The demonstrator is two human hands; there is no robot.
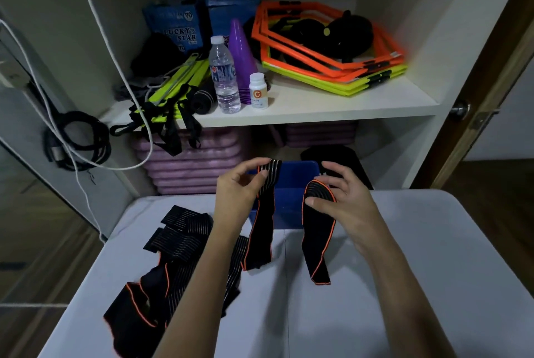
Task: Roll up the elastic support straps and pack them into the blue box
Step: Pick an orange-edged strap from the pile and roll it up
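Head view: left grip [242, 184] and right grip [338, 192] each pinch a strap [261, 230].

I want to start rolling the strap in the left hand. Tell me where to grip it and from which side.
Grip the strap at its striped top end, where the left hand already pinches it, coming from above. That end is flat and raised in front of the blue box, while the tail hangs down to the white table, so rolling can probably start from the top.
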